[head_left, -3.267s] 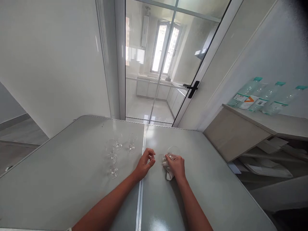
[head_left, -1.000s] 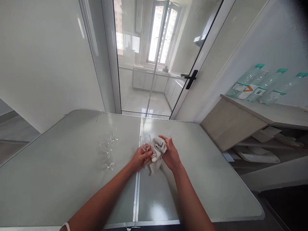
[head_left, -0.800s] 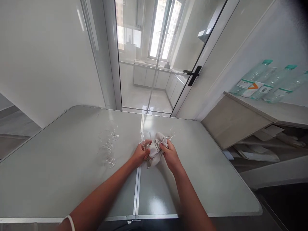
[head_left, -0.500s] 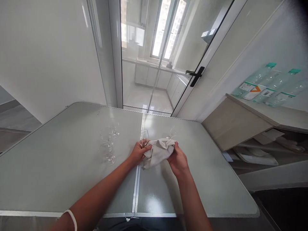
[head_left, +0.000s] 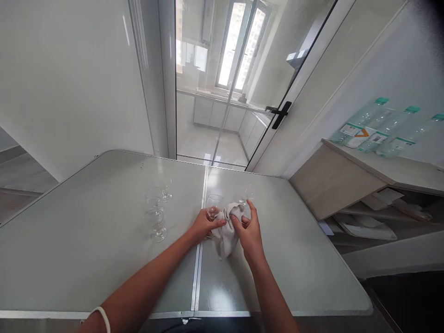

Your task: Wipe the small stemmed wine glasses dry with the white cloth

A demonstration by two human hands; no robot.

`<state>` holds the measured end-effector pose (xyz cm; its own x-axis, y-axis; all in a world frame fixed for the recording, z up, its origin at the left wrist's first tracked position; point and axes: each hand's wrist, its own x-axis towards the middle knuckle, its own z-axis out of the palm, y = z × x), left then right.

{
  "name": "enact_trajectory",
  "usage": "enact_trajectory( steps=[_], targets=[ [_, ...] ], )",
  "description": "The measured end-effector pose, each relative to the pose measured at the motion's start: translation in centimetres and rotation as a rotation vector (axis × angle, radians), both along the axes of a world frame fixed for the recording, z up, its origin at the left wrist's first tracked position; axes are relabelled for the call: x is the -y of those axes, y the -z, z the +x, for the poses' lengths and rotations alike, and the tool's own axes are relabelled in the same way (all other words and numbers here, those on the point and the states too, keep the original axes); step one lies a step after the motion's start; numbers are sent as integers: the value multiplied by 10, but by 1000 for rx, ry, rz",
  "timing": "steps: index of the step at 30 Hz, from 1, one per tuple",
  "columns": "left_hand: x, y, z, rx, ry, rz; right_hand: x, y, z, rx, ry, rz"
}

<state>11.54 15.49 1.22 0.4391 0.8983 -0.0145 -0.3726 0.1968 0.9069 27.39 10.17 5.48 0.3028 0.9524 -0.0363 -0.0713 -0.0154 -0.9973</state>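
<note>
My left hand is closed around a clear stemmed glass, its bowl rising above the fingers. The left thumb also presses on a crumpled pale grey cloth. In my right hand the cloth is bunched between thumb and fingers, against the glass's right side; the index finger points up and away. The cloth and fingers hide the glass's lower part. Just behind the right hand another clear glass stands on the table, partly covered.
Several clear stemmed glasses stand left of my hands on the grey-green table. A metal-edged seam runs down the tabletop. Beyond is a glass door with a black handle. Plastic bottles stand on a cabinet at right.
My right hand has moved left toward the left hand, and the cloth has gone from stretched between both hands to bunched at the glass. The view has tilted up slightly.
</note>
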Motion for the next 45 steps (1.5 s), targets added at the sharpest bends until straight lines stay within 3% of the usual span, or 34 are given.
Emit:
enact_trajectory(
  steps=[4, 7, 11, 15, 19, 22, 25, 31, 34, 36, 38, 41, 43, 45],
  targets=[
    [0, -6, -1, 8, -110, -8, -4, 6, -2, -302, 86, -47],
    [-1, -6, -1, 27, -173, -4, -4, 15, 0, -260, 205, 30],
    [-1, 0, 2, 7, -106, -8, -3, 24, 1, -111, 283, 154],
    [-1, 2, 3, 28, -89, -28, -5, 29, 4, -41, 169, 207],
    [-1, -1, 1, 42, -89, -13, -5, 27, 12, -14, -18, 92],
    [0, -2, 0, 45, -68, 10, -2, 16, 20, 192, -159, 61],
    [-1, 1, 0, 42, -40, 38, 3, 5, 28, 578, -255, 42],
    [-7, 15, 0, 70, -53, 252, 21, -7, 51, 1257, -118, 13],
    [-7, 20, -2, 75, -133, 361, 31, -20, 64, 1356, -199, 102],
    [-5, 20, -4, -7, -196, 413, 35, -29, 71, 1272, -217, 142],
    [-4, 19, -6, -132, -250, 481, 36, -35, 74, 1123, -96, 60],
    [0, 17, -8, -378, -344, 612, 32, -34, 67, 997, 259, -16],
    [1, 18, -8, -543, -409, 733, 26, -29, 51, 1007, 467, 129],
    [2, 21, -8, -664, -476, 885, 18, -22, 31, 1041, 512, 364]
  ],
)
